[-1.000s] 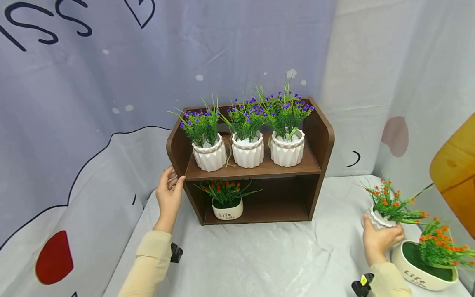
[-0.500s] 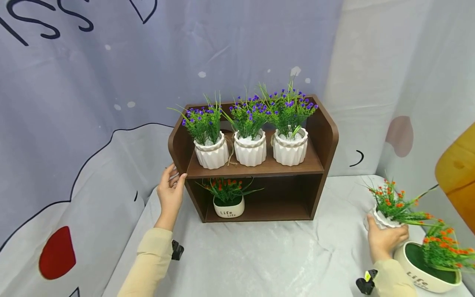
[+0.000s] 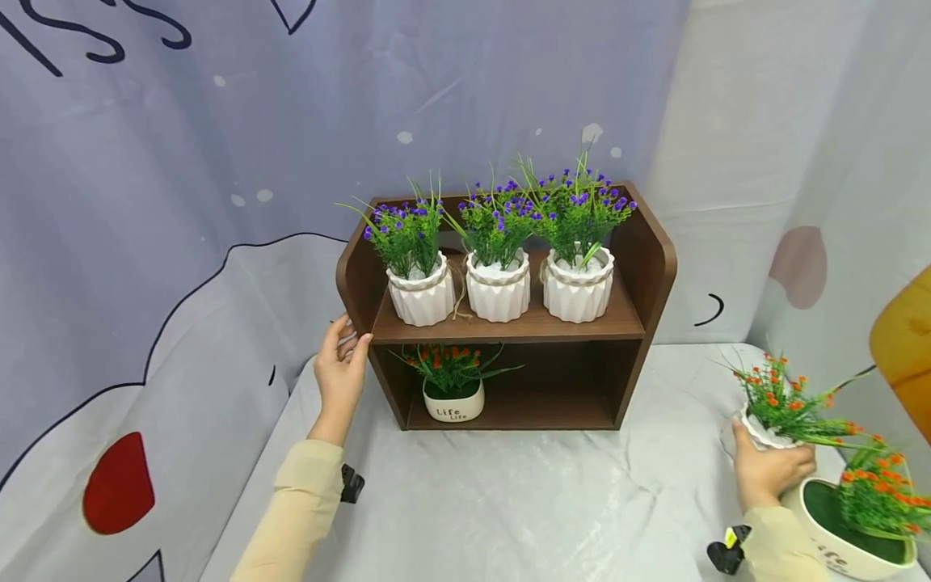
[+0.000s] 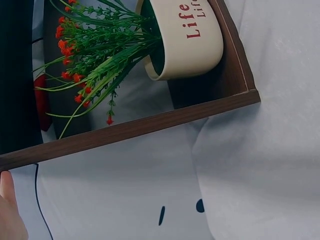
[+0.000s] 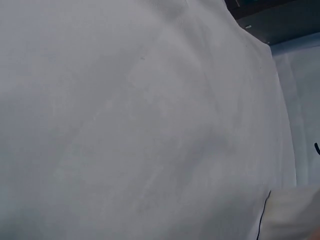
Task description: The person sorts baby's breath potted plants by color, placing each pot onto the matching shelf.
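Observation:
My left hand rests against the outer left side of a brown two-tier shelf, thumb on its front edge. Its thumb shows at that edge in the left wrist view. Far right, my right hand grips a potted plant with orange flowers and a ribbed white pot. The plant tilts to the right. In the right wrist view only part of the pot shows at the lower right corner. Just beside my right hand stands a larger cream planter with orange flowers.
Three white pots with purple flowers, among them the middle pot, line the upper tier. A cream "Life" planter with red-orange flowers sits at the lower tier's left. Pale cloth covers the table; a printed curtain hangs behind.
The whole head view has shifted slightly, with the scene moving right and the shelf a little up. Both hands keep their places on the shelf and the potted plant.

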`<state>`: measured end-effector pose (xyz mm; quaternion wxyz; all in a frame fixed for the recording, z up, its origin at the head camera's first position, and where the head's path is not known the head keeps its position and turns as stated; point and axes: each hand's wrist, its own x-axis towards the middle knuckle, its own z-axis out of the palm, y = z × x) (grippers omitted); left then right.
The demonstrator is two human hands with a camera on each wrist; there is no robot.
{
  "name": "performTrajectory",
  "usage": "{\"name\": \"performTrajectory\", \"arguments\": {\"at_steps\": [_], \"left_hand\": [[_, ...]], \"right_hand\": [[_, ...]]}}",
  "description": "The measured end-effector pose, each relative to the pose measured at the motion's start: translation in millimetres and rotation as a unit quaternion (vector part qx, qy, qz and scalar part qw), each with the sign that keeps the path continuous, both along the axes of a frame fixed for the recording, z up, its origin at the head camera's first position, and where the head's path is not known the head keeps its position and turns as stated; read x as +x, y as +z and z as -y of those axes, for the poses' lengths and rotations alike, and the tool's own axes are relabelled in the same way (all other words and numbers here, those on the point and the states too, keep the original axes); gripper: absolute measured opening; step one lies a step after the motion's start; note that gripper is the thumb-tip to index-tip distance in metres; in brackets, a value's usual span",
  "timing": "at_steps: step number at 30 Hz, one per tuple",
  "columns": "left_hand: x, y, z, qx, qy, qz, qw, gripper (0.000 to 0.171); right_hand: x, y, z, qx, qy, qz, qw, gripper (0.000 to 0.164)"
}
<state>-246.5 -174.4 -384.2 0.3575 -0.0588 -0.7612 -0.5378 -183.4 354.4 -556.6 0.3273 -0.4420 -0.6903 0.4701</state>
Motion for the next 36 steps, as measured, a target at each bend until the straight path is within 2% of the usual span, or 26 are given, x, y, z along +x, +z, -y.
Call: {"name": "performTrajectory", "arguments": {"at_steps": [14, 19, 30, 36], "left_hand": [[-0.6, -0.5, -0.2, 0.006, -0.01, -0.013, 0.9998, 0.04], [0.4, -1.4, -0.3, 0.002, -0.012, -0.012, 0.9999, 0.04], [0.2, -2.2, -0.8, -0.003, -0.01, -0.013, 0.9999, 0.04], [0.2, -2.2, -0.2, -0.004, -0.006, -0.013, 0.9999, 0.039]], "right_hand": [[0.6, 4.8, 1.6, -0.04, -0.007, 0.002, 0.999, 0.094], [0.8, 4.9, 2.3, -0.035, -0.018, 0.003, 0.999, 0.093], [1.8, 6.7, 0.1, -0.025, -0.008, 0.038, 0.999, 0.102], [-0.7, 8.4, 1.5, -0.04, -0.009, 0.048, 0.998, 0.102]]}}
